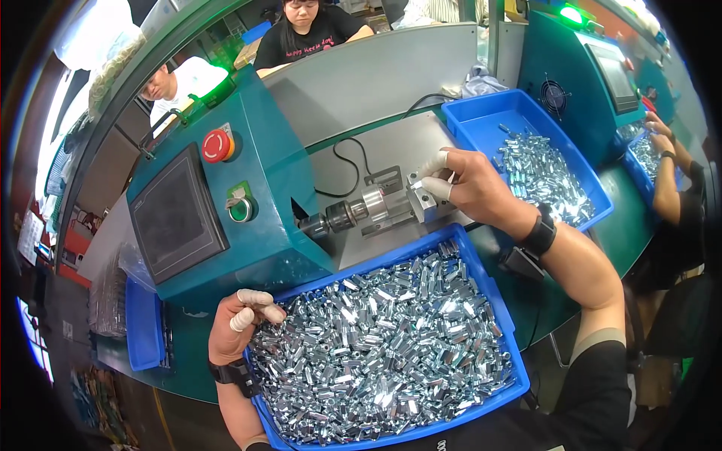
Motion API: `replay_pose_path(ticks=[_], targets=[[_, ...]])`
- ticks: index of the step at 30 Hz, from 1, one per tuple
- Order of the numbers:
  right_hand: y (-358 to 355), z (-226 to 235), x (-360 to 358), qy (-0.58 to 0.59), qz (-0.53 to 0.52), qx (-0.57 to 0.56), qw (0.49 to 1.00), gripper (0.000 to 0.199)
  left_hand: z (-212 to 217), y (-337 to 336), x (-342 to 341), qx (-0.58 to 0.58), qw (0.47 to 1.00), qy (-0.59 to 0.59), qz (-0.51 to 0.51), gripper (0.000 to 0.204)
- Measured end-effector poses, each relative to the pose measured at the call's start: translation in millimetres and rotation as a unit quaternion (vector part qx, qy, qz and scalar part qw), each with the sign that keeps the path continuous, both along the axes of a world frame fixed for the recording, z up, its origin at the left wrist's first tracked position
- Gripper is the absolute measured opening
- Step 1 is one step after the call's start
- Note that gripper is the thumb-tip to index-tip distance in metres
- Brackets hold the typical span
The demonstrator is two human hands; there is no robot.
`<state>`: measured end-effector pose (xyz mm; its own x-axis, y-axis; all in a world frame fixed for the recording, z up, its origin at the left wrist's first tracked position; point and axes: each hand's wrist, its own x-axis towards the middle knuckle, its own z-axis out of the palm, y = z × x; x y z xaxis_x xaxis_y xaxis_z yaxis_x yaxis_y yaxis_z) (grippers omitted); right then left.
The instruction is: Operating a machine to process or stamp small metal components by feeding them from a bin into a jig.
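Likely loading: right hand (479, 188) bent over silver metal block (426, 205).
Left hand (236, 325) curled; either grip, cannot tell; next probably needs alignment.

Pink lettering (313, 49) stood on the black shirt (274, 54) of a person (347, 26) opposite me. On the red button (216, 146) of my teal machine (259, 150) I saw pale marks, and one small mark on the frame of its dark screen (177, 219), but these were too tiny to read.
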<state>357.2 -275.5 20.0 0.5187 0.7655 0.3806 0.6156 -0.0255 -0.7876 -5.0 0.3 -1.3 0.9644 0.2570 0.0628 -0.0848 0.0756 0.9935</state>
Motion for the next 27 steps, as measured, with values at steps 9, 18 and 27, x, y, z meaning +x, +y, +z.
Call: replay_pose_path(ticks=[9,18,27], targets=[[-5.4,-1.9,-4.1,-0.257,-0.001,0.033,0.966,0.019,0.9,-1.1,-0.6,-0.002,1.000,0.001,0.005,0.042],[-21.9,18.4,-28.1,-0.038,-0.035,-0.085,0.995,0.043,-0.4,0.8,-3.0,0.005,1.000,-0.003,-0.014,0.047],[-28.3,13.0,-33.4,0.211,0.030,-0.071,0.975,0.054,4.8,-4.1,-1.3,-0.012,1.000,0.009,-0.004,0.044]])
